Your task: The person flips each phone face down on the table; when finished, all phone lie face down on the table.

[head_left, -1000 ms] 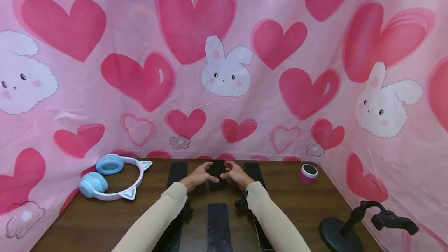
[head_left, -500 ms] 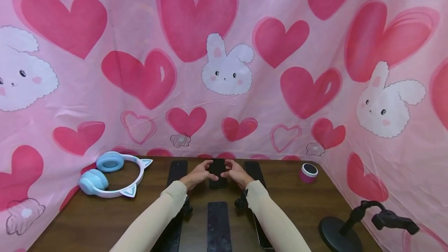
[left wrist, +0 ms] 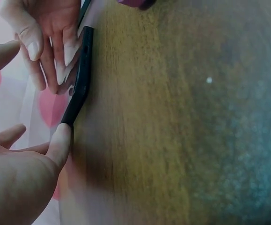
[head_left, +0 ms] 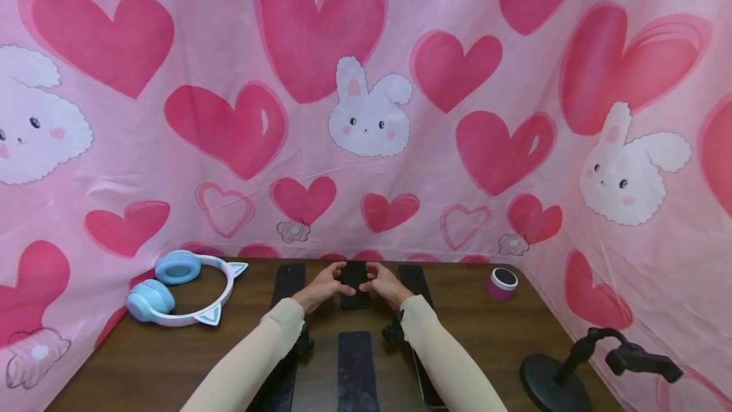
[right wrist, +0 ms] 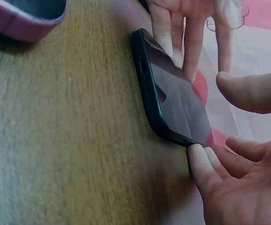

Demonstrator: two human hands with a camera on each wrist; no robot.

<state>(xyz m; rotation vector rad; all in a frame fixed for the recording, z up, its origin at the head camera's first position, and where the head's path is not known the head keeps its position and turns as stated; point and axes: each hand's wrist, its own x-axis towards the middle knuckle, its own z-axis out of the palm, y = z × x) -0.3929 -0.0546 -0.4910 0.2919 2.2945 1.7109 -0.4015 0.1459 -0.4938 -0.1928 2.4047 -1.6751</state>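
A black smartphone [head_left: 355, 285] lies screen up at the back middle of the wooden table, between my two hands. My left hand [head_left: 324, 286] touches its left edge with the fingertips, and my right hand [head_left: 387, 286] touches the right edge. In the right wrist view, the fingers of the right hand [right wrist: 252, 173] lie at the near edge of the phone [right wrist: 182, 101], its thumb held apart. Across the phone, the left hand's [right wrist: 186, 28] fingers extend to the other edge. In the left wrist view the phone [left wrist: 79, 77] shows edge-on, close to the table top.
More phones lie around: a front-middle one [head_left: 357, 370], a back-left one [head_left: 288, 281], a back-right one [head_left: 415, 281], and others partly under both forearms. Cat-ear headphones [head_left: 223, 297] sit left. A pink round object [head_left: 503, 283] and black stand [head_left: 557, 381] are right.
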